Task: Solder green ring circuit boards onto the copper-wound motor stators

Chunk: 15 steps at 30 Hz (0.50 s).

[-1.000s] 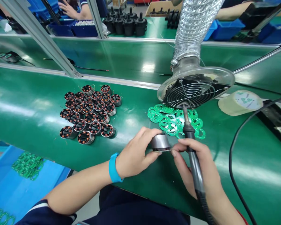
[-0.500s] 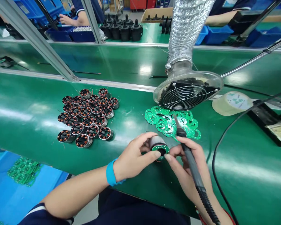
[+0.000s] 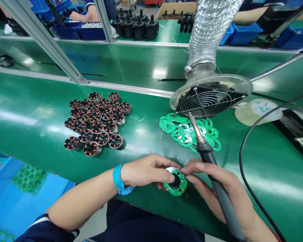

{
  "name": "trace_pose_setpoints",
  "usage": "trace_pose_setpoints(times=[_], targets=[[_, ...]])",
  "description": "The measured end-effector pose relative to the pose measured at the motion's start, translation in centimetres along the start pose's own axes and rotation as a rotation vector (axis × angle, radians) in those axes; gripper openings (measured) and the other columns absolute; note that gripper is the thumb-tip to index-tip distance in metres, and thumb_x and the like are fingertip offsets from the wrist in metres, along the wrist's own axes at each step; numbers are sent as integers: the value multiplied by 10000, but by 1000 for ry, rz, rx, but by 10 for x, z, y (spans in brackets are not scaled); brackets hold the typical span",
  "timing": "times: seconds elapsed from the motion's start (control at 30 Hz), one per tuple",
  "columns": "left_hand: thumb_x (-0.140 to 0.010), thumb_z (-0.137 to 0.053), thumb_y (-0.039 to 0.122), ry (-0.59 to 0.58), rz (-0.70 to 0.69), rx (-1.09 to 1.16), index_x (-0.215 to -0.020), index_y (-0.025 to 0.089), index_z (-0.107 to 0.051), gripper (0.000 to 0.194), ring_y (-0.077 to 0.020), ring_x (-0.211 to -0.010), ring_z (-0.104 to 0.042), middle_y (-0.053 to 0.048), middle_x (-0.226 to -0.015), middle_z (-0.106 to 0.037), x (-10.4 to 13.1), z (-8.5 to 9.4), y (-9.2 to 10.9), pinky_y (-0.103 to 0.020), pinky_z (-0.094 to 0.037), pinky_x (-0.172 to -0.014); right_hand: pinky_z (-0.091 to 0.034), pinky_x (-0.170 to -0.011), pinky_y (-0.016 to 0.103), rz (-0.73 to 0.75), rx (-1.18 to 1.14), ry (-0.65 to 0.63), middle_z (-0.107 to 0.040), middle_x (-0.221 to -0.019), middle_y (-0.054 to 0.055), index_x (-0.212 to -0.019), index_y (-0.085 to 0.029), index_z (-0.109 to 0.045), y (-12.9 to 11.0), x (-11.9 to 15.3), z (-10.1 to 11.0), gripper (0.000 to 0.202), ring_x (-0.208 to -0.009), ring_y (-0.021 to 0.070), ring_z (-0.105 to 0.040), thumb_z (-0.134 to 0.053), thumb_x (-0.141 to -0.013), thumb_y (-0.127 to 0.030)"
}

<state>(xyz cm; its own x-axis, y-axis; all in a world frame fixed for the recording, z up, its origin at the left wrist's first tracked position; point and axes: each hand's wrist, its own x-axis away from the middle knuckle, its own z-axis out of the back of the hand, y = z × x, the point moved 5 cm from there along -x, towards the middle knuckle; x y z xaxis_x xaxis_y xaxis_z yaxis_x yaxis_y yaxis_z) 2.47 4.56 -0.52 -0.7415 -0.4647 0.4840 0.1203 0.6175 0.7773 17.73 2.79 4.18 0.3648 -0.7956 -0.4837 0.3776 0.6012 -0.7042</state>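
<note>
My left hand (image 3: 146, 173) is closed around a motor stator whose end carries a green ring circuit board (image 3: 182, 187). The board faces up toward me, with my left thumb over its rim by the dark centre hole; the stator's body is mostly hidden behind the board and fingers. A soldering iron (image 3: 205, 148) lies in my right hand (image 3: 228, 186), its tip pointing up and away. My right thumb and forefinger meet at the board's right edge; whether a wire is between them I cannot tell. Beyond the hands lies a pile of green ring boards (image 3: 184, 134).
Several wound stators (image 3: 96, 127) stand grouped on the left of the green bench (image 3: 141, 134). A fume extractor (image 3: 207, 101) hangs over the boards. To the right are a tape roll (image 3: 259, 111), a black tray (image 3: 293, 131) and the iron's cable (image 3: 242, 161). A blue bin (image 3: 53, 188) sits lower left.
Both hands have come nearer to me with the stator, and its board has turned to face up more fully. The right fingers have shifted to the board's upper right edge.
</note>
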Motion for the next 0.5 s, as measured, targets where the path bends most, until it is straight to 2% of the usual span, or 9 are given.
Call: trace_pose_setpoints(times=[0.07,0.13,0.2,0.3,0.4,0.43,0.5], targets=[[-792,-610,236,-35,9,-46,-1172,151,-689,397,-101,-707,-530,-21,-903,-634,1,-1,0,-213,-480,-629,-593,-688,273,45,26,-13,-715,-849,-9,-1219,-305,-529,-1,3,1,414,-748,144,-711,-564,-889,-57],[-795,-607,270,23,-49,-205,-1228,153,-656,451,-120,-735,-548,-40,-962,-630,2,1,2,-243,-501,-653,-577,-682,276,79,92,-44,-698,-872,4,-1171,-282,-538,0,6,0,379,-746,139,-689,-527,-888,-32],[-793,-608,273,204,-199,-532,-1257,157,-629,479,-143,-753,-554,-49,-964,-614,4,5,9,-278,-516,-682,-564,-660,287,68,212,-89,-695,-890,19,-1115,-267,-553,2,9,-4,300,-745,150,-680,-505,-905,-58],[-827,-559,214,514,-535,-1146,-1268,123,-592,451,-193,-801,-560,-69,-925,-608,13,0,20,-337,-525,-736,-543,-608,285,-40,309,-83,-691,-854,22,-1070,-262,-549,7,8,-10,178,-704,162,-678,-497,-940,-152],[-880,-490,152,677,-875,-1535,-1279,62,-536,412,-219,-815,-566,-102,-926,-628,22,-14,21,-363,-528,-742,-519,-543,228,-292,47,27,-653,-764,-21,-1104,-272,-500,12,7,-14,185,-603,123,-647,-528,-936,-199],[-896,-486,156,712,-960,-1579,-1285,54,-520,403,-220,-817,-566,-109,-934,-634,25,-18,20,-364,-528,-748,-518,-536,215,-393,-100,73,-642,-746,-35,-1119,-277,-489,15,9,-15,204,-586,113,-640,-550,-932,-222],[-919,-484,184,774,-1049,-1524,-1297,74,-504,394,-209,-818,-566,-102,-937,-636,31,-19,21,-350,-524,-747,-535,-552,220,-561,-369,146,-634,-727,-48,-1138,-282,-489,20,13,-21,248,-587,112,-646,-604,-919,-297]])
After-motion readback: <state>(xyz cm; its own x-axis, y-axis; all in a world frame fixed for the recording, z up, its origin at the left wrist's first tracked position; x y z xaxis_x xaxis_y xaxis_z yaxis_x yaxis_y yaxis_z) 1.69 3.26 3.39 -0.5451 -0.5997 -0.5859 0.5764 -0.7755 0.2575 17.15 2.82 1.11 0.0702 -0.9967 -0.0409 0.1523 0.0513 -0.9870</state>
